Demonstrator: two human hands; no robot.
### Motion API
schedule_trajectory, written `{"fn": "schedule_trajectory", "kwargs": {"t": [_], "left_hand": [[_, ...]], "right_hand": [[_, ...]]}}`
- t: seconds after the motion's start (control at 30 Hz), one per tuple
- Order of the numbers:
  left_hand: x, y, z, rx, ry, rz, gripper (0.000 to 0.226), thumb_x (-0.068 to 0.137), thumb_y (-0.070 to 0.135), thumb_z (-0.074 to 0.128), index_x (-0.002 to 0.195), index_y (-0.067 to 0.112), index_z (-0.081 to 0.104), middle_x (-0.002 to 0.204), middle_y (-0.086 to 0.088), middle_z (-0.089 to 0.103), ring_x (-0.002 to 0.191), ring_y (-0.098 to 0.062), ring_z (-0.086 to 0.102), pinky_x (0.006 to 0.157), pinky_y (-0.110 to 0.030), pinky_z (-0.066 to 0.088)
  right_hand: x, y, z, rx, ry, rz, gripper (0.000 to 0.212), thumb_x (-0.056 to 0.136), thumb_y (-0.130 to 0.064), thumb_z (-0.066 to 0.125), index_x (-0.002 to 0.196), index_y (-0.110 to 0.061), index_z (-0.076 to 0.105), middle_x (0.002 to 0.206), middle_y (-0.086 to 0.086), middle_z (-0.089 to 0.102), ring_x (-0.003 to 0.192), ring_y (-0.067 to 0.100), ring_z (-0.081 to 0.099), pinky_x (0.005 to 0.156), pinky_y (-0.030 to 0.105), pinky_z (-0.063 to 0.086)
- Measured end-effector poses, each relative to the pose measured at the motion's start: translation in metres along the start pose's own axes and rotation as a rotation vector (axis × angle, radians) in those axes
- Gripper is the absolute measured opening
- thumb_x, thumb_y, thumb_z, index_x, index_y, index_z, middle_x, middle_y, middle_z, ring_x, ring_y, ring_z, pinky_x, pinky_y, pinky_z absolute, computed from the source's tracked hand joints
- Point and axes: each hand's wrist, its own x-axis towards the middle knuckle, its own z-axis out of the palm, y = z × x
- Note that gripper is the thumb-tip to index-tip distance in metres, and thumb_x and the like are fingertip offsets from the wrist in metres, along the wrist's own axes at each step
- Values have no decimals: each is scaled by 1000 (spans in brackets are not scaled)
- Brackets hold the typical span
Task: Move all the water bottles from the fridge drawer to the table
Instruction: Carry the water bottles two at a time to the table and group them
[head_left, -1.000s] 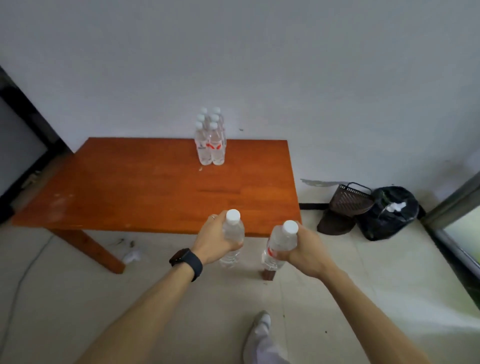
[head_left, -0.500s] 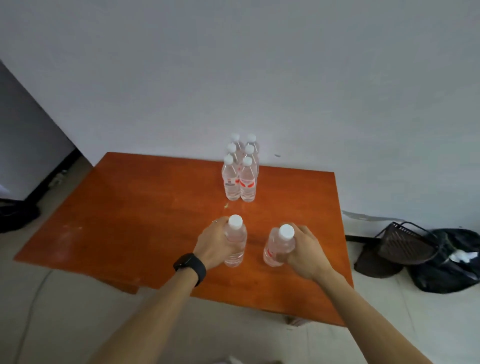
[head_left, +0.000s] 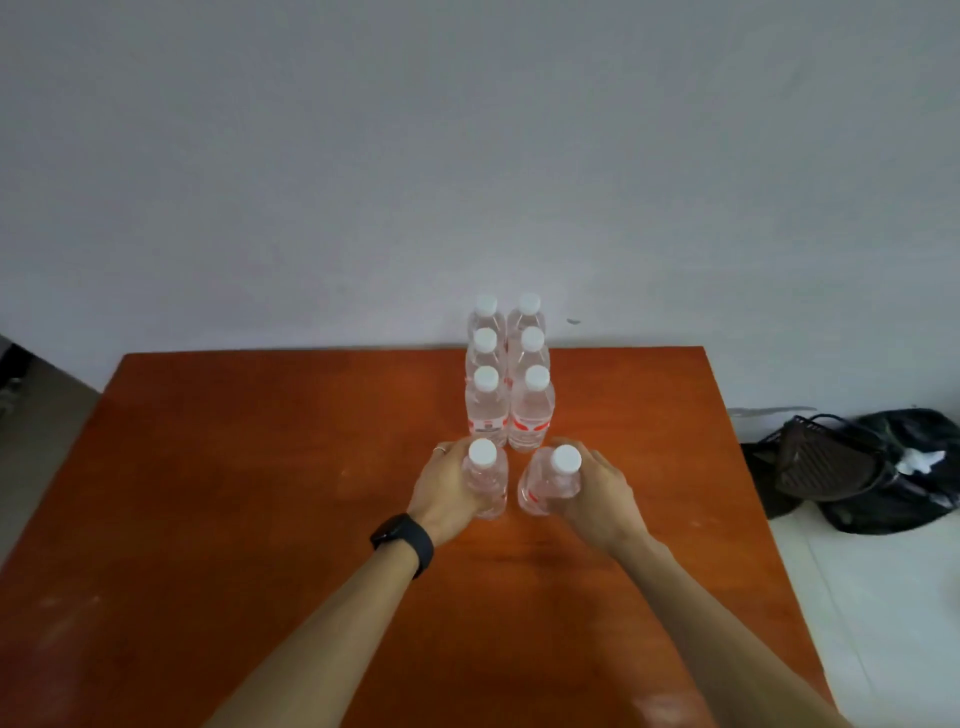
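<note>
Several clear water bottles (head_left: 509, 395) with white caps and red labels stand in two rows on the orange wooden table (head_left: 260, 519), near its far edge. Just in front of them, my left hand (head_left: 441, 493) grips one water bottle (head_left: 485, 480) upright. My right hand (head_left: 597, 493) grips a second water bottle (head_left: 548, 483), tilted slightly left. Both held bottles sit low over the tabletop; whether their bases touch it I cannot tell. A black watch is on my left wrist. The fridge drawer is out of view.
A grey wall rises right behind the table. On the floor to the right lie a dark basket (head_left: 826, 462) and a black bag (head_left: 904, 467). A dark object shows at the far left edge (head_left: 10, 374).
I have come closer to the table. Both hands have carried their bottles forward over the tabletop, up to the front of the standing rows.
</note>
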Motion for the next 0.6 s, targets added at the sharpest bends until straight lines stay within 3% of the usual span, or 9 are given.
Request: {"fn": "schedule_trajectory", "kwargs": {"t": [0.1,0.33,0.5,0.6], "left_hand": [[15,-6,-2,-21,6,5,63,74,38,84,130,36,55,131,5,56,118,-14,55,98,-35,51],[33,-10,6,-113,30,20,71,75,35,86,131,42,42,138,9,52,115,-10,56,86,-25,46],[34,-13,11,-177,46,24,75,74,32,87,131,42,41,138,13,48,119,-9,54,85,-20,45],[33,-17,15,-181,48,-15,91,70,41,89,140,40,31,147,8,42,120,-8,51,85,-15,44]], "right_hand": [[16,-6,10,-4,10,2,60,76,-32,74,131,-33,50,118,-6,61,105,19,61,83,31,49],[40,-12,19,2,40,-29,51,83,-31,72,127,-31,49,110,-12,60,93,12,61,66,16,40],[34,-4,26,141,57,25,71,82,-31,77,138,-25,33,118,-6,63,98,20,65,76,32,55],[37,4,29,149,16,44,78,80,-37,80,142,-23,35,126,-2,63,107,21,64,81,29,53]]}}
